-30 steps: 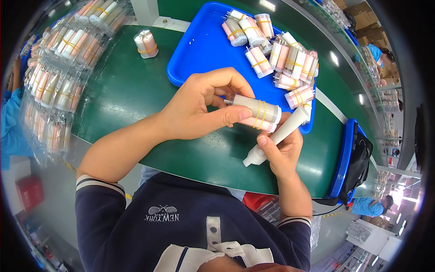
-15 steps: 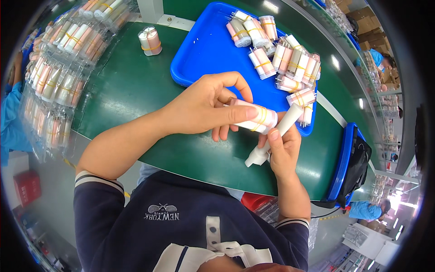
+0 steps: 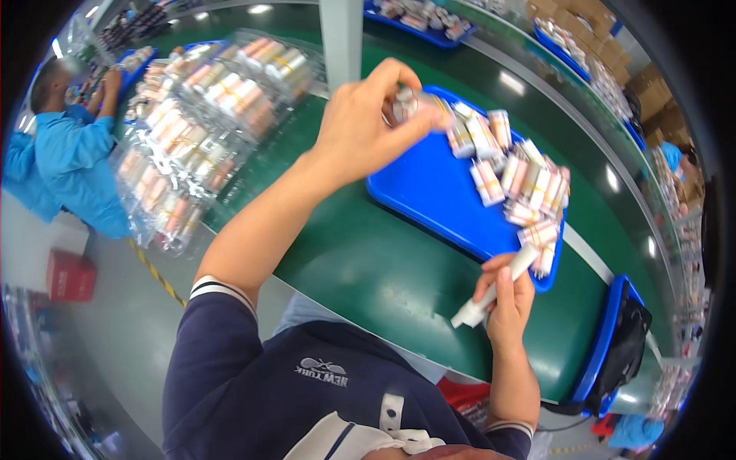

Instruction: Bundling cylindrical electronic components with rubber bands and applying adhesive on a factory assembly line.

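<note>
Green tabletop is carrying a blue tray that is sitting to the right of centre, its far and right portions heaped with small banded cylinders in pink, white and orange. The left hand is raised above the tray's near-left corner, and its grip is closing with thumb and fingertips round one small banded cylinder, which is blurred and hanging over the tray's upper edge, just beside the heap. The right hand is resting low at the tray's near-right corner, its grip wrapping round a white tube that is slanting from lower left to upper right; the tube's upper end is touching or overlapping the tray rim, and which of the two cannot be told.

Clear plastic bags filled with more such cylinders are lying stacked on the tabletop to the left, well apart from the tray. A grey upright post is standing behind the left hand, partly blocking the view of the far tabletop. A second blue tray with similar pieces is lying at the far edge. A black bag is hanging in a blue frame beyond the right hand. A person in a blue top is working at far left, beside a red box on the floor.
</note>
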The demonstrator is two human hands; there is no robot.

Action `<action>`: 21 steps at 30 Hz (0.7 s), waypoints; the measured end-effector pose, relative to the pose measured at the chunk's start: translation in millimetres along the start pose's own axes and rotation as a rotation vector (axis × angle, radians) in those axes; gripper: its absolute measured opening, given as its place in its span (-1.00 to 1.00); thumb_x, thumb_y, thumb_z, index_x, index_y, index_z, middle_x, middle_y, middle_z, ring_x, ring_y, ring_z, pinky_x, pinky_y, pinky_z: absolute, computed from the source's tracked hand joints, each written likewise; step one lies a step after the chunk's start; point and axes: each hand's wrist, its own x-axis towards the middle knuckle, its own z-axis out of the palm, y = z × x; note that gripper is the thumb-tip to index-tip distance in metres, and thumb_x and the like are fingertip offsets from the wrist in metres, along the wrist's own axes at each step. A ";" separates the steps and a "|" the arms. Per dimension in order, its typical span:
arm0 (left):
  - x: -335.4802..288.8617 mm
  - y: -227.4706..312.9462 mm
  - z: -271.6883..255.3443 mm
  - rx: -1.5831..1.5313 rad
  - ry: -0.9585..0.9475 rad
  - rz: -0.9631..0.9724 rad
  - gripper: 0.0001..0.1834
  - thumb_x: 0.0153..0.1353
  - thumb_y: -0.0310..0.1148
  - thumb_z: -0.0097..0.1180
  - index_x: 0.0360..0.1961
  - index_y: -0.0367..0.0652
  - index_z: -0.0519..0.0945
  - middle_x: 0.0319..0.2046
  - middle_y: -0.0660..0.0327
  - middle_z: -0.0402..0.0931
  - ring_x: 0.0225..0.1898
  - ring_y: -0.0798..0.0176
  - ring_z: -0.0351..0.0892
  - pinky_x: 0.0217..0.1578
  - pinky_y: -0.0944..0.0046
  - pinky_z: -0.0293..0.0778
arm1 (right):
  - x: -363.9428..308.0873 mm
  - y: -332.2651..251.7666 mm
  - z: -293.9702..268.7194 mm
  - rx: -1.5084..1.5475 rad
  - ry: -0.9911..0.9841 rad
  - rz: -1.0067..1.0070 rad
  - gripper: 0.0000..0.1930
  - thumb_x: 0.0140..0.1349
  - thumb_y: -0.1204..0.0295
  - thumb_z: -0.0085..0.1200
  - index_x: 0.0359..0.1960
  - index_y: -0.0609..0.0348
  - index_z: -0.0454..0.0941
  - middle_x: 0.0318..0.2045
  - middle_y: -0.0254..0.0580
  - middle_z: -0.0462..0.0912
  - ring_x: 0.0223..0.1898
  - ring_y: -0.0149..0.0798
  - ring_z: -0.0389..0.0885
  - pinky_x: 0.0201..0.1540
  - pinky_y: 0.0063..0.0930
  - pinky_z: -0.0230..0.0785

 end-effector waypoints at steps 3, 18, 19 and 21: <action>29.3 -11.1 -17.5 0.413 0.007 -0.019 -0.64 -0.09 -0.06 0.17 -0.42 -0.11 0.47 -0.55 0.11 0.52 -0.51 0.01 0.52 -0.52 0.12 0.40 | -4.3 -1.7 -0.4 -0.012 0.020 -0.040 -0.73 0.28 0.23 -0.25 -0.35 0.19 0.37 -0.75 -0.31 0.40 -0.75 -0.63 0.15 -0.69 -0.76 -0.10; 42.8 -29.6 15.6 1.040 -0.406 -0.029 -0.77 -0.06 -0.17 0.10 -0.50 -0.11 0.59 -0.45 0.13 0.55 -0.36 0.11 0.55 -0.38 0.10 0.45 | 4.8 -1.5 -3.2 -0.053 0.015 -0.116 -0.72 0.27 0.21 -0.21 -0.35 0.17 0.39 -0.73 -0.34 0.41 -0.71 -0.60 0.26 -0.69 -0.74 -0.06; 40.5 -26.4 27.5 0.974 -0.307 0.010 -0.69 -0.06 -0.08 0.10 -0.50 -0.12 0.59 -0.46 0.12 0.54 -0.37 0.09 0.54 -0.37 0.09 0.45 | -2.2 -4.1 -1.9 0.001 0.027 -0.111 -0.77 0.27 0.29 -0.18 -0.35 0.21 0.39 -0.71 -0.33 0.43 -0.69 -0.56 0.29 -0.64 -0.69 0.04; 45.4 -16.0 68.2 0.800 -0.340 -0.109 -0.57 -0.04 0.03 0.04 -0.42 -0.15 0.59 -0.35 0.06 0.52 -0.22 0.06 0.49 -0.27 0.07 0.41 | -4.5 -4.8 -5.3 -0.033 0.056 -0.091 -0.76 0.27 0.28 -0.20 -0.36 0.21 0.37 -0.73 -0.33 0.40 -0.72 -0.57 0.29 -0.67 -0.73 -0.02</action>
